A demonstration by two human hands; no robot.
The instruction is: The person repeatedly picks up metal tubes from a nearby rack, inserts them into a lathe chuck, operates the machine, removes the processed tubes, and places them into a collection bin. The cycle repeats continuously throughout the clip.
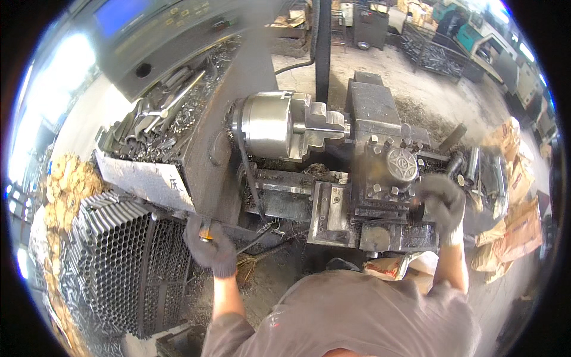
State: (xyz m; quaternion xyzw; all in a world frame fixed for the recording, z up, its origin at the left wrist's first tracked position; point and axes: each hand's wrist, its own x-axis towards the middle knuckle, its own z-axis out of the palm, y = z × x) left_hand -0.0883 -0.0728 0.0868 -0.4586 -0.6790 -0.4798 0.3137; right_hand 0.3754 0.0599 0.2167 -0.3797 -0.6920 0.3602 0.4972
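Observation:
A dark work glove covers my left hand (211, 245), low at the lathe's left front. Its fingers curl round a small orange piece (205, 234) with a shiny end; I cannot tell whether it is loose or part of the machine. My right hand (441, 199), also gloved, is closed at the right of the square tool post (386, 172); whatever is in its fingers is hidden. Left of the tool post sits the bright steel chuck (269, 124) with stepped jaws (324, 122). The cross slide (375, 238) lies under the tool post, smeared with dark grime.
Stacked metal tubes (122, 256) stand at the left, below a tray of tools and chips (157, 122). A dark upright post (322, 53) rises behind the chuck. Steel rods (476, 166) and brown paper sacks (514, 232) lie at the right, with a bin of parts (431, 56) farther back.

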